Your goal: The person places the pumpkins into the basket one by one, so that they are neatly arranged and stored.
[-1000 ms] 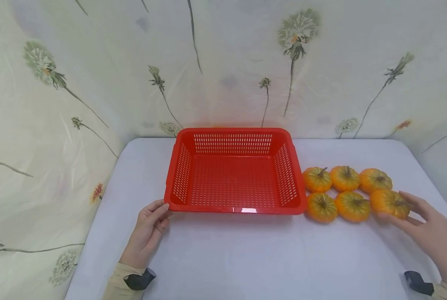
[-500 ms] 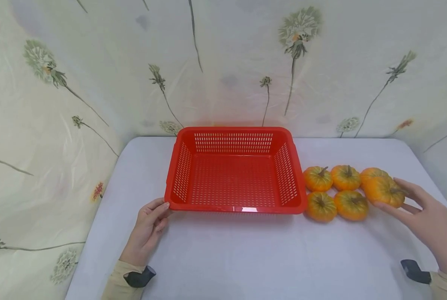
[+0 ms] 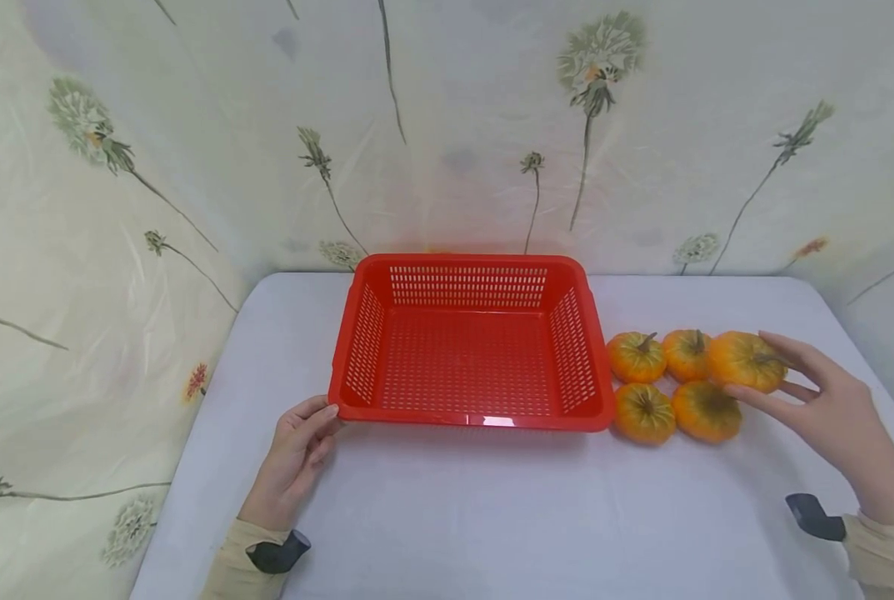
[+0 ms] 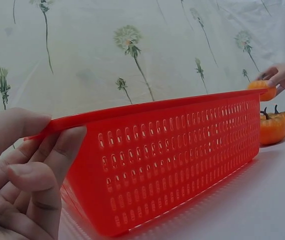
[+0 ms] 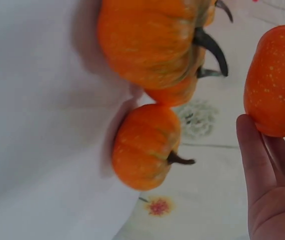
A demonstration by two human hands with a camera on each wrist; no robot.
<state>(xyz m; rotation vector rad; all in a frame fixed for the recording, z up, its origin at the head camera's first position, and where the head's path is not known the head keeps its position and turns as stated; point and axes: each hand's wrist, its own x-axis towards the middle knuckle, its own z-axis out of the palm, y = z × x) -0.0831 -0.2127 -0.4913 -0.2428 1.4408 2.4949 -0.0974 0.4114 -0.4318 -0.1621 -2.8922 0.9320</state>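
My left hand (image 3: pixel 289 467) pinches the near left corner of a red plastic basket (image 3: pixel 471 418); in the left wrist view its fingers (image 4: pixel 68 142) curl round the rim. Nothing lies inside the basket. Off to the right, my right hand (image 3: pixel 832 408) holds a small orange pumpkin (image 3: pixel 742 360) above the table, between thumb and fingers. The right wrist view shows this held pumpkin (image 5: pixel 277 82) raised clear of the others. Several more pumpkins sit in two rows beside the basket, among them a front one (image 3: pixel 644 414) and a back one (image 3: pixel 636 357). The held pumpkin hides part of the back row.
A white-covered table (image 3: pixel 491 517) bears everything. Behind and to the left hangs a pale cloth (image 3: pixel 447 100) printed with dandelions. The pumpkin row stands close against the basket's right side.
My right hand has lifted the front right pumpkin off the table and carried it up and leftward, over the back row. The left hand and basket have stayed in place.
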